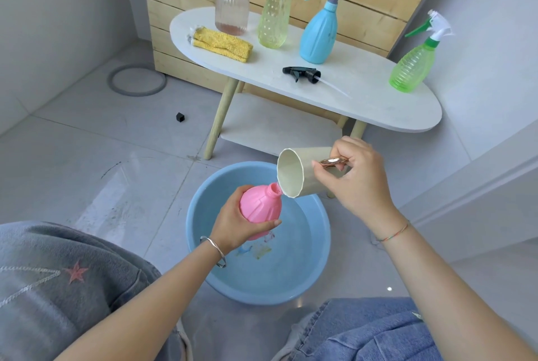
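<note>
My left hand [235,228] grips a pink bottle [260,205] without its cap, held tilted over a blue basin [314,270] on the floor. My right hand [355,183] holds a cream cup [300,176] by its copper-coloured handle [334,161]. The cup is tipped on its side, its rim touching the bottle's open neck. The basin holds shallow water. A black spray head [302,73] with a clear tube lies on the white table [364,98] behind.
On the table stand a clear pink spray bottle [232,8], a yellow-green one [275,14], a blue one [318,34] and a green one [413,66], plus a folded yellow cloth [221,45]. A small black cube [180,117] and a grey ring [136,80] lie on the floor. My knees frame the basin.
</note>
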`<move>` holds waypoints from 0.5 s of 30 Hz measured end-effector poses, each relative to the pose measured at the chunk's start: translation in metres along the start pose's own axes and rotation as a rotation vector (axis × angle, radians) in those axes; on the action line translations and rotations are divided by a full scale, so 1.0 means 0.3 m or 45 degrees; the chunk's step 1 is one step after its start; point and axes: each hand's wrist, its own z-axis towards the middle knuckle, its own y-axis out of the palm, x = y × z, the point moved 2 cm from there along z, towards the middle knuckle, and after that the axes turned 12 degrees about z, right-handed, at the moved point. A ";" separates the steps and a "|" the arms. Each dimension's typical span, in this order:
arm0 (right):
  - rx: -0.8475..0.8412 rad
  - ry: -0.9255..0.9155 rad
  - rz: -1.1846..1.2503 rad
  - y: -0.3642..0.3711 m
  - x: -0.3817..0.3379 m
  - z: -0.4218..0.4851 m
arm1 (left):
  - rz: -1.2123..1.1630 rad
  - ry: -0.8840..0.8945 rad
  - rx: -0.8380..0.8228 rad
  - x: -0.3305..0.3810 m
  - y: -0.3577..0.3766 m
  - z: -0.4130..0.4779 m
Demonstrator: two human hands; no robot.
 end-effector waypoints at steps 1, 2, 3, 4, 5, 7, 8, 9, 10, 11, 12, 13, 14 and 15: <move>-0.004 -0.012 -0.016 0.000 -0.003 0.002 | -0.001 0.000 -0.001 -0.001 0.001 0.001; -0.009 -0.024 -0.035 0.000 -0.007 0.003 | 0.000 0.001 -0.004 -0.002 0.001 0.001; -0.017 -0.038 -0.058 0.001 -0.010 0.004 | 0.002 0.000 -0.007 -0.003 0.001 0.002; -0.025 -0.053 -0.082 0.003 -0.013 0.005 | 0.004 -0.001 -0.011 -0.005 0.002 0.002; -0.030 -0.069 -0.103 0.004 -0.015 0.006 | 0.005 -0.002 -0.017 -0.006 0.002 0.002; -0.036 -0.104 -0.130 0.007 -0.020 0.008 | 0.004 -0.007 -0.021 -0.010 0.004 0.002; -0.040 -0.126 -0.136 0.008 -0.022 0.010 | 0.001 -0.011 -0.020 -0.012 0.005 0.003; -0.044 -0.149 -0.142 0.009 -0.024 0.011 | 0.001 -0.014 -0.018 -0.012 0.005 0.003; -0.050 -0.169 -0.150 0.010 -0.025 0.012 | 0.007 -0.016 -0.016 -0.013 0.006 0.005; -0.056 -0.186 -0.158 0.012 -0.027 0.013 | 0.012 -0.016 -0.015 -0.013 0.006 0.006; -0.063 -0.201 -0.167 0.013 -0.028 0.013 | 0.016 -0.015 -0.016 -0.013 0.007 0.006; -0.069 -0.215 -0.176 0.016 -0.029 0.013 | 0.017 -0.012 -0.016 -0.013 0.007 0.006; -0.076 -0.230 -0.185 0.020 -0.030 0.013 | 0.020 -0.011 -0.015 -0.013 0.007 0.005; -0.082 -0.248 -0.195 0.023 -0.032 0.011 | 0.023 -0.010 -0.013 -0.014 0.007 0.004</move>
